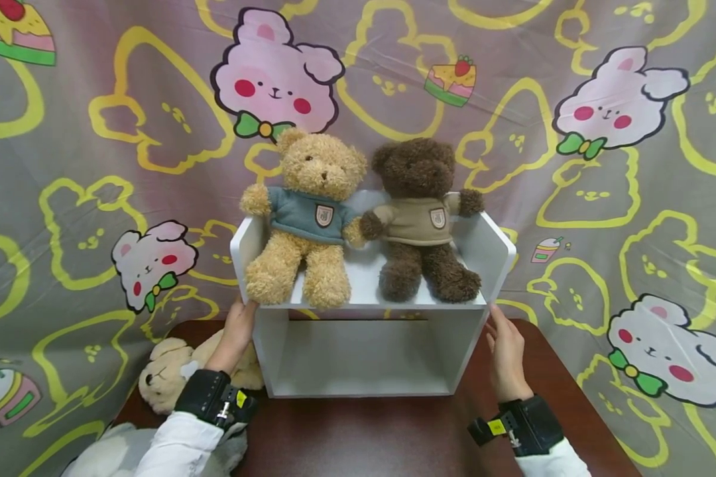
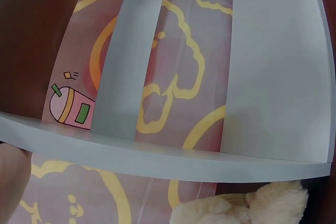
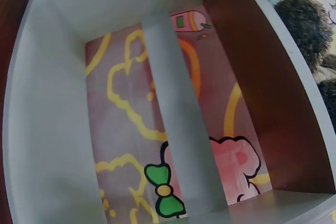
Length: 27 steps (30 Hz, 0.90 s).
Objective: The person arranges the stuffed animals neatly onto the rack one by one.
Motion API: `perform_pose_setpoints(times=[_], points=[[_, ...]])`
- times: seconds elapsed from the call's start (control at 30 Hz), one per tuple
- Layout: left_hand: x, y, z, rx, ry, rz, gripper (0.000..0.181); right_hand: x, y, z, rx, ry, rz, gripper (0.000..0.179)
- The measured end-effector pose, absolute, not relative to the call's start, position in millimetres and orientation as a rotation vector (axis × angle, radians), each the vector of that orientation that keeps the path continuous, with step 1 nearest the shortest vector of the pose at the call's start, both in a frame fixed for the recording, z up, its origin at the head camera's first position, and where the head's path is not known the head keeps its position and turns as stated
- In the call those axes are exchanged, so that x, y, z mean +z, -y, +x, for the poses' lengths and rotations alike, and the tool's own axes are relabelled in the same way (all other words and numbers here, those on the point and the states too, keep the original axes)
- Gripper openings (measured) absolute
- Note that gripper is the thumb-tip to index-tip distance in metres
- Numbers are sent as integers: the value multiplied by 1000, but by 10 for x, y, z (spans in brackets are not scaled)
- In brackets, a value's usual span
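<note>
A white two-tier shelf (image 1: 358, 387) stands on the table. On its upper tier sit two teddy bears side by side: a tan bear (image 1: 328, 265) in a blue sweater and a dark brown bear (image 1: 417, 169) in an olive sweater. My left hand (image 1: 238, 331) is at the shelf's left side panel, its fingertips mostly hidden there. Along the right side panel my right hand (image 1: 507, 351) rests with fingers stretched upward, just below the upper tier. Both wrist views look into the open lower compartment, past its side edge (image 2: 157, 163) and pale walls (image 3: 47, 114).
Left of the shelf lies a cream plush dog (image 1: 161, 381), partly behind my left forearm. A grey plush toy (image 1: 113, 447) is nearer the front left. The dark reddish-brown table (image 1: 358, 437) extends in front of the shelf. A patterned cloth (image 1: 382, 79) hangs behind everything.
</note>
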State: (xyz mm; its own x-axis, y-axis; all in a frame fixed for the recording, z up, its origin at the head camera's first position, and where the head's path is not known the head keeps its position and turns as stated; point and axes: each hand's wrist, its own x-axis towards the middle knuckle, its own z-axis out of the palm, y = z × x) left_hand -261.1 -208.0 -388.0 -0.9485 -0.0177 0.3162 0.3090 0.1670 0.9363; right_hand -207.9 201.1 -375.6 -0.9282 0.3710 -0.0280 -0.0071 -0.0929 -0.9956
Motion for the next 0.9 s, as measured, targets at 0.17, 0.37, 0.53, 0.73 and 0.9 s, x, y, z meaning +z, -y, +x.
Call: perform_pose_setpoints(times=[0.17,0.37,0.53,0.73,0.9], points=[[-3886,2079,-2618,-1861,2180,-277,54,-3707,-1986,-2118,2268,1839,-392,74],[-3880,2076,-2629,-1875,2164,-281,53,-3675,-1951,-2188,2333,1813,-408,78],[-3855,2072,-2611,-1857,2191,-276,52,-3669,-1921,-2268,2308,1798,-475,81],[-3825,2066,-2615,-1828,2229,-278,53,-3674,-1900,-2325,2256,1789,-511,81],[-3836,2096,-2618,-1796,2267,-279,52,-3697,-1893,-2341,2214,1875,-488,80]])
